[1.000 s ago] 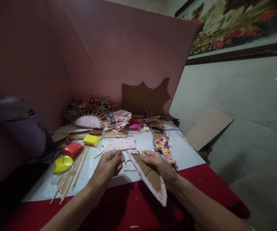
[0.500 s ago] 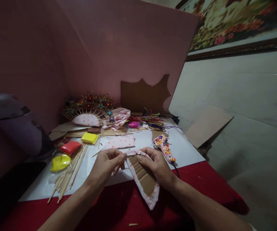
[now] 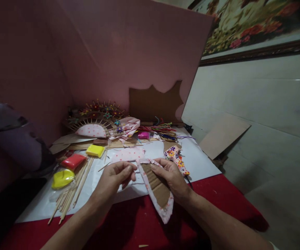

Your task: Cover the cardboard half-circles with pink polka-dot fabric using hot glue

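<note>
My right hand (image 3: 171,175) grips a pointed cardboard piece (image 3: 156,185) by its upper right edge, thumb on the bare corrugated side. White fabric with pink dots (image 3: 167,213) is folded over the piece's border, and its tip points down toward me. Just left of the piece's top corner is my left hand (image 3: 120,175), slightly apart from it. Its thumb and fingers are pinched together; anything between them is too small to make out. Behind the hands lies another dotted fabric-covered piece (image 3: 127,154). A flower-patterned glue gun (image 3: 177,159) rests beyond my right hand.
Wooden sticks (image 3: 81,184) and packets of yellow clay (image 3: 63,178) and red clay (image 3: 73,161) lie on the left of the white sheet (image 3: 202,161). Behind stands a flower-decorated stick craft (image 3: 92,130). Cut cardboard (image 3: 155,104) leans at the back. Red cloth (image 3: 225,198) covers the front.
My left hand has let go of the piece's top left corner and moved slightly away from it. My right hand keeps its hold. The view has shifted a little.
</note>
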